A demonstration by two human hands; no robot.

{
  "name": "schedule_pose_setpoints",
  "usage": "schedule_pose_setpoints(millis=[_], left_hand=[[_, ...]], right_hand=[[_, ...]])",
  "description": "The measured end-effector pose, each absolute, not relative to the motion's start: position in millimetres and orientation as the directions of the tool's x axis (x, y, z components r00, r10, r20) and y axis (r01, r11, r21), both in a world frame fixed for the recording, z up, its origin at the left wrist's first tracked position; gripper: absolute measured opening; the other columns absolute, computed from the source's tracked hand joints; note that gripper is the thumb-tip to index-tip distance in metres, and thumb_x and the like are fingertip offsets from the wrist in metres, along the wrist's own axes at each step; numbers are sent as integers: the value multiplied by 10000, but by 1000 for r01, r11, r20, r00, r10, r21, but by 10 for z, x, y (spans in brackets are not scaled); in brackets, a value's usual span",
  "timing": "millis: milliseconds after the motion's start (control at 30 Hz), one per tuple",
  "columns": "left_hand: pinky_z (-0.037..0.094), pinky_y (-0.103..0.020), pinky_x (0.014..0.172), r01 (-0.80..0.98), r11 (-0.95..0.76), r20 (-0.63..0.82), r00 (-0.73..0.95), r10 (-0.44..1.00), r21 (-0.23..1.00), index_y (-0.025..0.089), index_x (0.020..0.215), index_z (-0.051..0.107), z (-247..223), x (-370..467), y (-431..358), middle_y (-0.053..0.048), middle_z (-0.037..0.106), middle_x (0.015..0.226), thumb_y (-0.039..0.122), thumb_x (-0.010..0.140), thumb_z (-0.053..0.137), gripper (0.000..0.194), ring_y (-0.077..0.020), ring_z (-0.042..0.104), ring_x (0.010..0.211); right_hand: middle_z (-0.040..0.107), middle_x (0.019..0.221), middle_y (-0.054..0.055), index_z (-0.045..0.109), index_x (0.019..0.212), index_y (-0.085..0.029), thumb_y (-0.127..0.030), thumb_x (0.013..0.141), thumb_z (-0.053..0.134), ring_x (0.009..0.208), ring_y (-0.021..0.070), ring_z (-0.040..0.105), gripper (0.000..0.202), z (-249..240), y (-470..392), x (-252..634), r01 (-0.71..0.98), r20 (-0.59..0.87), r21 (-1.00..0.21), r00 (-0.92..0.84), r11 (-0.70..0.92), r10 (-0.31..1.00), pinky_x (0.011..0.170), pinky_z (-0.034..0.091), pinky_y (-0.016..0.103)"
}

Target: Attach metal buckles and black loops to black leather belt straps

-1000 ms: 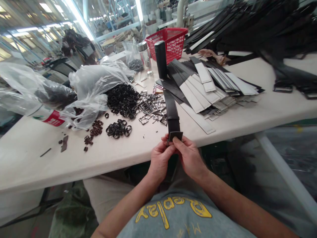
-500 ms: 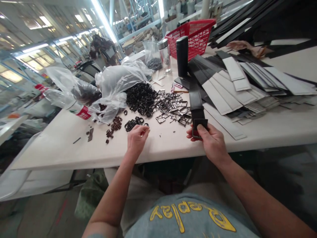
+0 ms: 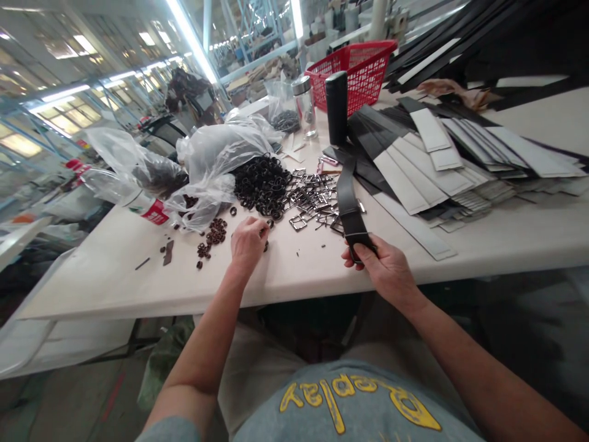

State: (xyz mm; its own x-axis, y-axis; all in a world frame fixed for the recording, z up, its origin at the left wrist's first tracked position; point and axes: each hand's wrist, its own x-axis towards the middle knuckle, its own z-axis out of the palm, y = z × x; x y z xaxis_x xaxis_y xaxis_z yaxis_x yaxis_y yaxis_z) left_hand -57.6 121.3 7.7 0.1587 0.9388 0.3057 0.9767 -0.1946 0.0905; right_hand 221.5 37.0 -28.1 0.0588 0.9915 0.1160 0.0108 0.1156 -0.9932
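My right hand grips the end of a black leather strap, thumb on top and fingers beneath. The strap's far part runs away from me over the edge of a heap of metal buckles. My left hand is at the table over a small group of black loops, its fingertips pressed together. What lies between those fingers is hidden, and the hand covers most of the group. Just beyond it is a larger pile of black loops. Small brown rings lie to its left.
Stacked black and white strips cover the right side of the table. A black flask, a glass bottle and a red basket stand at the back. Clear plastic bags and a plastic bottle are at the left.
My left hand has moved slightly up and left over the small group of loops. My right hand has shifted the strap left and turned it, so its folded end looks different.
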Motion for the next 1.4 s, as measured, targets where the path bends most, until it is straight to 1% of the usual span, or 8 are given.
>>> schedule_pose_setpoints(millis=[433,500,567,633,700,833,1100,1400], left_hand=[[455,-369,870,981,-172,209,151,966,85,211,818,762,98,-555,1572,-95,714,945,241,795,682,88,-272,622,956],[468,-344,817,960,-171,232,119,965,221,209,841,763,109,-519,1535,-76,724,892,260,799,679,108,-236,640,872],[478,-315,722,830,-151,215,39,976,536,195,868,763,118,-441,1442,-48,724,785,312,788,690,160,-196,645,748],[478,-286,635,533,-115,140,-7,990,838,175,893,766,113,-316,1289,-34,722,720,368,751,724,244,-166,641,654],[498,-274,614,265,-96,96,10,995,959,165,924,771,89,-158,1086,-50,745,763,398,721,760,309,-154,657,642],[536,-269,633,74,-136,135,19,991,988,178,951,783,12,131,681,-68,764,819,365,755,769,271,-138,669,646],[502,-213,622,94,-320,319,29,947,943,234,925,801,40,395,427,-32,714,856,230,807,718,144,-117,627,724],[481,-200,627,-131,-42,52,75,996,990,201,865,772,39,375,370,-6,700,746,354,794,757,170,-88,580,638]], right_hand=[[726,769,48,630,897,-183,-523,927,564,607,163,673,348,-285,348,2207,49,165,-985,42,163,985,557,518,265],[727,770,48,632,893,-181,-510,932,559,610,163,673,339,-295,352,2209,55,175,-983,42,173,984,560,516,263],[726,763,47,639,878,-177,-484,937,558,611,161,670,322,-301,351,2209,72,189,-980,37,186,981,562,510,260],[723,744,43,646,845,-177,-453,940,559,596,156,658,305,-287,336,2203,96,195,-977,32,191,980,558,499,258],[713,707,34,649,806,-180,-428,938,565,569,151,643,293,-245,304,2189,129,199,-972,26,195,980,551,488,256],[690,657,11,637,764,-188,-387,935,570,537,141,631,270,-118,219,2143,204,245,-949,5,239,970,545,470,244],[701,695,-3,633,838,-195,-337,955,563,585,146,658,197,-54,67,2015,308,297,-902,-63,301,953,586,453,242],[701,718,24,611,849,-194,-291,953,544,584,165,636,157,-98,34,1990,421,314,-850,-77,316,946,589,423,258]])
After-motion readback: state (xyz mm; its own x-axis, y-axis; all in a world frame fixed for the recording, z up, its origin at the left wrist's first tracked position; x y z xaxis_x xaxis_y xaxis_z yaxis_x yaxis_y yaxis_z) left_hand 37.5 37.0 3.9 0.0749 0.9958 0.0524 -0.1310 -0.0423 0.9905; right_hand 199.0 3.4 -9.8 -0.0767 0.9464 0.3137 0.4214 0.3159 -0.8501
